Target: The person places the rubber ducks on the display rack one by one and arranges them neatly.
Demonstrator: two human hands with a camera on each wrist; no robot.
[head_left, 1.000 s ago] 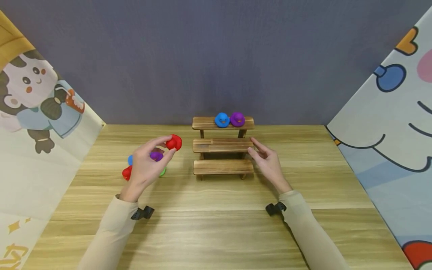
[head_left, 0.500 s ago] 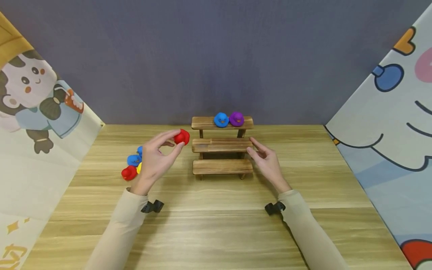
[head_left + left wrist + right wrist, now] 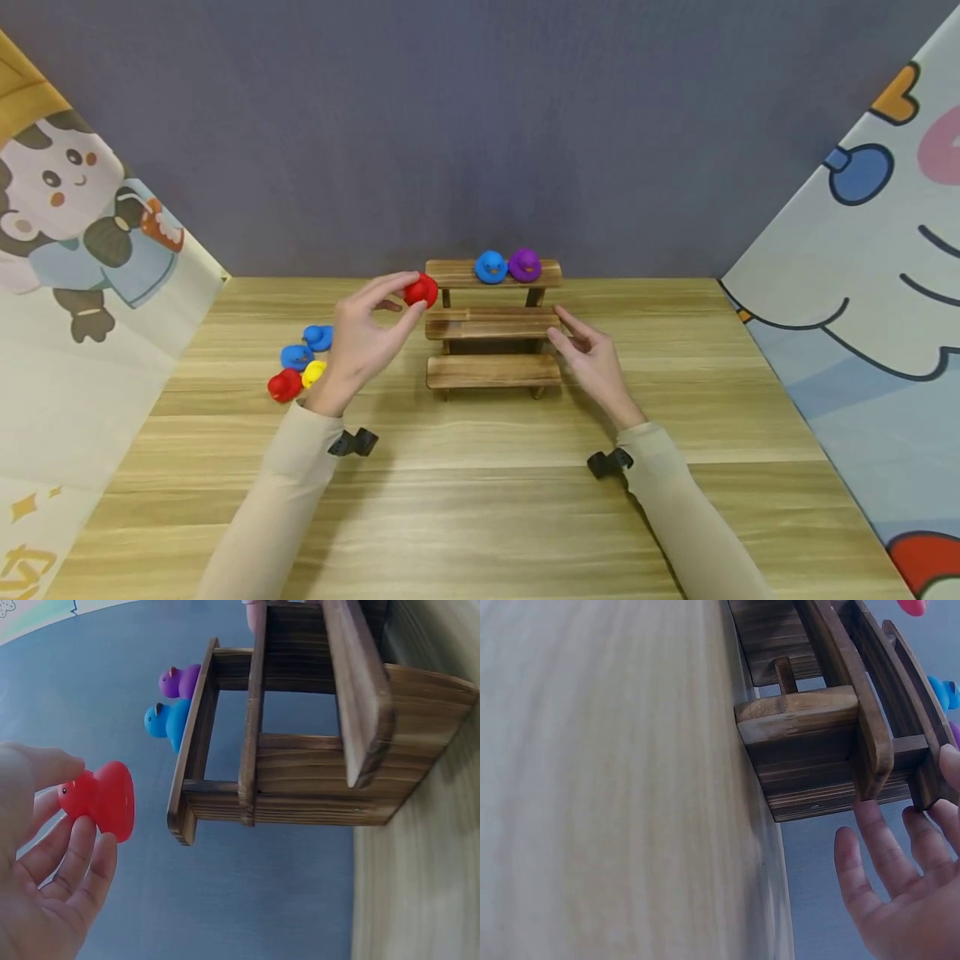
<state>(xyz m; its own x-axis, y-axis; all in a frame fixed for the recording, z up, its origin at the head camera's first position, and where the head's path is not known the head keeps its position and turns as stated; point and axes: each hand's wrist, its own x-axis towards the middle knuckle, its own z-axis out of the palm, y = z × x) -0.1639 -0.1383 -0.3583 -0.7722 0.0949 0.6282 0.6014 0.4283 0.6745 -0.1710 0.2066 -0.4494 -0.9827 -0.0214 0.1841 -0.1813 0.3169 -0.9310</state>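
Note:
My left hand (image 3: 367, 342) pinches a red rubber duck (image 3: 109, 799) between thumb and fingertips, holding it in the air by the left end of the top tier. The three-tier wooden display shelf (image 3: 493, 372) stands on the table ahead. On its top tier sit a blue duck (image 3: 491, 267) and a purple duck (image 3: 525, 265), side by side towards the right. My right hand (image 3: 596, 362) grips the right end of the middle tier, thumb at the front corner and a finger at the back. In the right wrist view, its fingertips (image 3: 866, 810) reach the tier ends.
Left of the shelf, several more ducks lie on the table (image 3: 480, 500): two blue ducks (image 3: 297, 357), a red duck (image 3: 285, 385) and a yellow duck (image 3: 313, 373), partly behind my left hand. A grey wall (image 3: 480, 133) rises behind the shelf, with printed panels at both sides.
My left hand has carried the red duck right and away from me, up to the shelf's top left end, uncovering ducks on the table. The right hand has stayed at the shelf.

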